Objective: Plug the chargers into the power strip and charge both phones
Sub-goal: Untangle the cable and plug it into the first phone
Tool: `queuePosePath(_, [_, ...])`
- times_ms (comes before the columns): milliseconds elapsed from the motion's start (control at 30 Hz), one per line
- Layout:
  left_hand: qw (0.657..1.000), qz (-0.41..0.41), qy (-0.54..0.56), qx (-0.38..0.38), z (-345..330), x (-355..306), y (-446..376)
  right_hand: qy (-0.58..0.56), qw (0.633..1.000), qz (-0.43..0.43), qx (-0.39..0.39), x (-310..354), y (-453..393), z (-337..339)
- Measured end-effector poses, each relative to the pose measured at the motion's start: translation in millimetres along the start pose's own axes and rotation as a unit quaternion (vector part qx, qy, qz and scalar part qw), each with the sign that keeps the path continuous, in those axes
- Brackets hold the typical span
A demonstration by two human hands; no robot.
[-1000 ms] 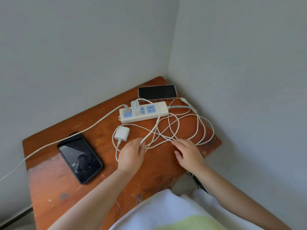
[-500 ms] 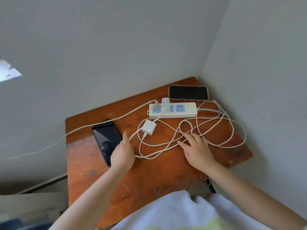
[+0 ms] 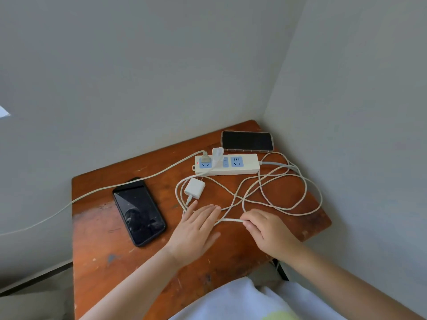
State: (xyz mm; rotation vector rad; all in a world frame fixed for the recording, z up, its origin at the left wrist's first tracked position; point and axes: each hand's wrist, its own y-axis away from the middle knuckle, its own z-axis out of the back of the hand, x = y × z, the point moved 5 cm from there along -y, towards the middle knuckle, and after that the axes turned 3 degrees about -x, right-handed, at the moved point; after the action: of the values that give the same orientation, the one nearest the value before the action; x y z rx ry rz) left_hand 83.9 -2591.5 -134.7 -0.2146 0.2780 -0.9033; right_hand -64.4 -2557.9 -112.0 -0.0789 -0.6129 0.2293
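Item count: two phones, one black phone [image 3: 139, 211] left of the hands and one cased phone [image 3: 247, 141] beyond them; one power strip [image 3: 227, 164]; two chargers, one plugged charger [image 3: 217, 154] and one loose charger [image 3: 194, 188]; one table [image 3: 97, 245].

A scuffed, reddish varnished wooden counter [image 3: 97, 241] is showing scratches and worn patches, carrying a matt white plastic power strip [image 3: 247, 166], a smooth white plastic charger [image 3: 195, 188] and a glossy, dust-speckled black phone [image 3: 138, 211].
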Motion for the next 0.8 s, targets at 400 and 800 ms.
queuePosePath(400, [0.991,-0.083,0.022,0.098,-7.9,23.8,-5.3,0.041,0.995,-0.093,0.011,-45.9,47.1,15.8])
queuePosePath(800, [0.95,-0.001,0.065,0.305,-34.5,28.3,11.1,0.067,0.998,0.005,0.011,-23.8,33.9,-22.3])
